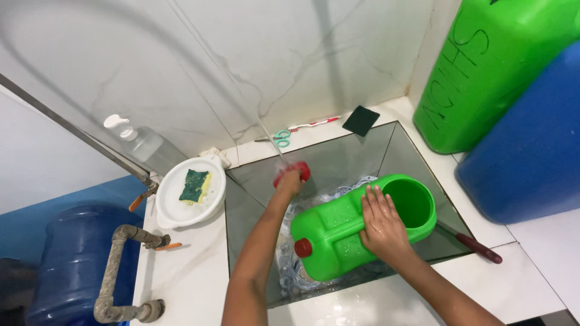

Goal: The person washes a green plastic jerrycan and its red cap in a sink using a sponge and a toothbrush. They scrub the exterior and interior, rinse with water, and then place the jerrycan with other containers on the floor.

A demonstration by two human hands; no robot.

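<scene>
Left fingers wrapped round red cup, right fingers flat on green jerrycan

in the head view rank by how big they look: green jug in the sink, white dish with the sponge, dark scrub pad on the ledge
1. green jug
2. white dish
3. dark scrub pad, farthest from the camera, so its true size is less certain

White marble-veined wall tiles are rising behind a white tiled surface, which is framing a sunken grey square sink; a blue wall is showing at left under even light
</scene>
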